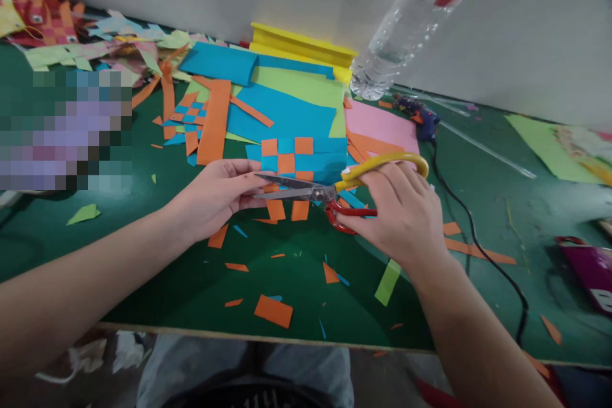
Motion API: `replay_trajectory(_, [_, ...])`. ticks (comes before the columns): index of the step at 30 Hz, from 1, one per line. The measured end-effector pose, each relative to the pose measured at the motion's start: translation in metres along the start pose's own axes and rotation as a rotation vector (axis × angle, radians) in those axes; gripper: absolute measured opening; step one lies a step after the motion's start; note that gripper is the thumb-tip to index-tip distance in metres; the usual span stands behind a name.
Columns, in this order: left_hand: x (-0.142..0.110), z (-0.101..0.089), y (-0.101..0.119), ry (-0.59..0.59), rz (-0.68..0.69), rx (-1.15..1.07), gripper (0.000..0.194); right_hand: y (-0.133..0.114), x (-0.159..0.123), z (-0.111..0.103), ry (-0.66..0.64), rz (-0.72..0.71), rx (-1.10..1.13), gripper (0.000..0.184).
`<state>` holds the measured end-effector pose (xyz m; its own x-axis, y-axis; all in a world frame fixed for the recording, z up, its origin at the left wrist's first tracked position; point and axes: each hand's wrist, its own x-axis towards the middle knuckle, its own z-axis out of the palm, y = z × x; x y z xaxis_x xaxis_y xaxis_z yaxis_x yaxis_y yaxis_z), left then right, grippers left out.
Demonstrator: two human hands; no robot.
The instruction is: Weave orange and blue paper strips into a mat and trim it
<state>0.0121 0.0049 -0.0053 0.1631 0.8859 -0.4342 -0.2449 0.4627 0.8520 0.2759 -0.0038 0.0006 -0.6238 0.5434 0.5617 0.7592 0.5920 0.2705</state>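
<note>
My left hand pinches the left end of a woven paper piece, blue with orange strips laced through it. Two orange strip ends hang below its lower edge. My right hand grips a pair of scissors with one yellow and one red handle loop. The blades are slightly parted, point left and lie across the lower part of the weave, their tips close to my left fingers. Whether paper sits between the blades is hard to tell. Behind the weave lie blue paper and an orange strip.
A water bottle leans at the back beside folded yellow card. A glue gun lies at right, its black cord running to the front edge. Paper scraps litter the green table. Woven fish shapes lie far left.
</note>
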Motion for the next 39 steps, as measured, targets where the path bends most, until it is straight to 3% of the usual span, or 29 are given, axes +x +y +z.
replay_trajectory(13, [0.0041, -0.0027, -0.0026, 0.022, -0.03, -0.02, 0.016, 0.0024, 0.0009, -0.0025, 0.041, -0.047, -0.03, 0.033])
replay_trajectory(20, [0.0045, -0.0038, -0.003, 0.002, -0.026, -0.037, 0.014, 0.0027, -0.0007, -0.0013, 0.049, -0.023, -0.05, 0.018])
replay_trajectory(39, [0.0052, -0.0066, -0.0025, 0.002, -0.022, -0.049, 0.015, 0.0071, -0.0028, 0.0008, 0.095, -0.049, -0.044, 0.026])
